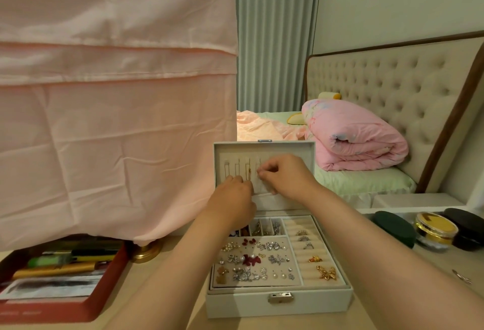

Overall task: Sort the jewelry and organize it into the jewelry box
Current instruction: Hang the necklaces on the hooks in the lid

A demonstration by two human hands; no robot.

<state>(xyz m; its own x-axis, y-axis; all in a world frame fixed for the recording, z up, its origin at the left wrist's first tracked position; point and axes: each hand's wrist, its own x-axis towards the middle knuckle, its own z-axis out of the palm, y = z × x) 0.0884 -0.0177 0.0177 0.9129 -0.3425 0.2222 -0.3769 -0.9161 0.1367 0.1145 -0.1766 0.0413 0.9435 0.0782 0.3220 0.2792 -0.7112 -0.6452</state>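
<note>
Both arms reach forward over the open jewelry box [279, 303] on the bench, hands up at its upright lid [301, 151]. The right hand [284, 175] has its fingers [264, 172] pinched on a thin chain [258, 165] that hangs straight down the lid's lining. The left hand [234, 194] curls at the lid pocket; I can't tell whether it holds anything.

Tray [110, 285] left of jewelry box [279, 303], jars [434, 232] right, bed [366, 183] behind
</note>
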